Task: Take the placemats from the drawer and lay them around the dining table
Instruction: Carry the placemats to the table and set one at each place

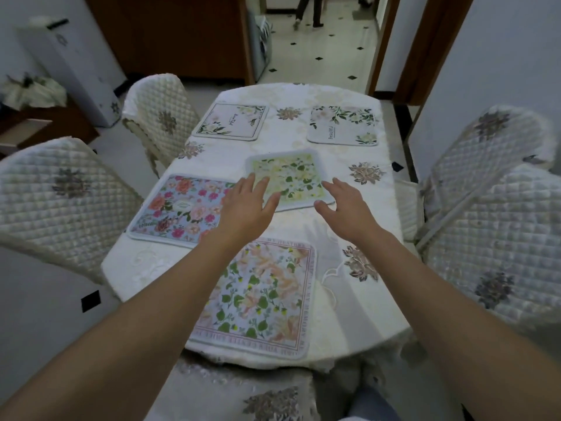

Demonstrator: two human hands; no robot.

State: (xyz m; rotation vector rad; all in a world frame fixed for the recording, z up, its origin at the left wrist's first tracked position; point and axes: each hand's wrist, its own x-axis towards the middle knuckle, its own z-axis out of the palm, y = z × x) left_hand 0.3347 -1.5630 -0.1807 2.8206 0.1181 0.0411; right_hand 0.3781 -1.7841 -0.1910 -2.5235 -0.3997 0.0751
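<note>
Several floral placemats lie on the dining table [358, 208]. A green-and-yellow placemat [299, 174] sits in the middle. My left hand [246, 208] hovers over its left edge with straight fingers. My right hand [346, 208] is at its near right corner, fingers spread and holding nothing. A pink-flowered blue placemat [176, 208] lies at the left. A pale placemat with green leaves and a text border [258, 296] lies at the near edge. Two white placemats rest at the far end, one on the left [232, 121] and one on the right [343, 126].
Quilted cream chairs ring the table: two on the left [60, 192] [158, 113], two on the right [498, 238], one [243, 393] in front of me. A white appliance [73, 62] stands at the back left. A person [309, 10] walks in the far hallway.
</note>
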